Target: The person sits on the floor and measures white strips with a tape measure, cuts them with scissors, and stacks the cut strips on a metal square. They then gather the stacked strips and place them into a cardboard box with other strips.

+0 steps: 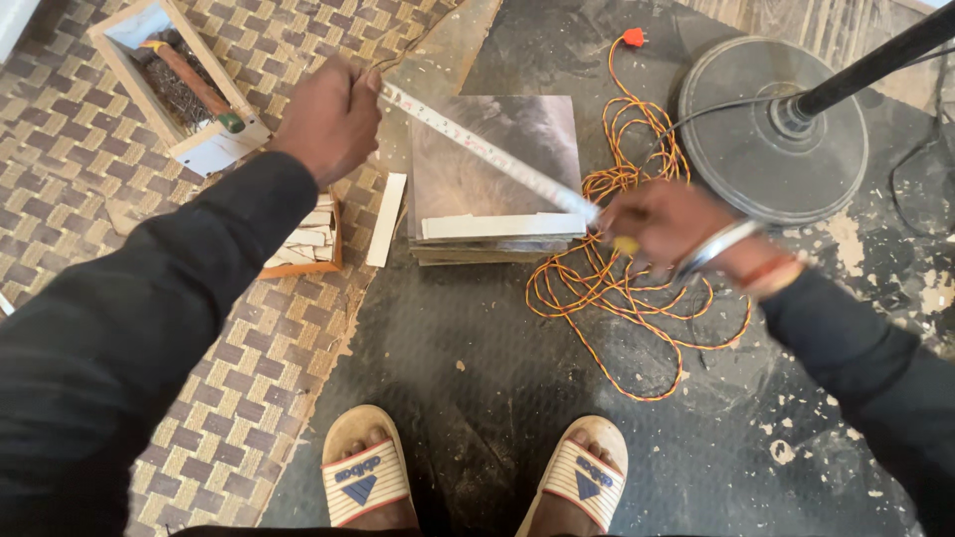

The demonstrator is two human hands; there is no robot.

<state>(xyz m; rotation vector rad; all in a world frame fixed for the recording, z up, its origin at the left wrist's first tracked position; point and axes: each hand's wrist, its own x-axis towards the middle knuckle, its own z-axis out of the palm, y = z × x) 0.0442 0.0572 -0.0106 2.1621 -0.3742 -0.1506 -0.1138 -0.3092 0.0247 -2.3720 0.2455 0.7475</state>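
Observation:
A tape measure blade point(487, 154) is stretched in the air between my two hands, above a stack of square boards point(494, 174) on the dark floor. My left hand point(328, 117) pinches the blade's free end at the upper left. My right hand point(662, 224), blurred, grips the yellow tape case at the blade's lower right end; a metal bangle sits on that wrist. A pale strip point(502, 226) lies along the stack's near edge.
A wooden box point(214, 149) with nails and a tool stands at the upper left. A small tray of wood offcuts point(308, 244) and a loose slat point(386, 219) lie beside the stack. An orange cable point(637, 298) coils to the right, next to a round stand base point(771, 129). My sandalled feet point(477, 482) are below.

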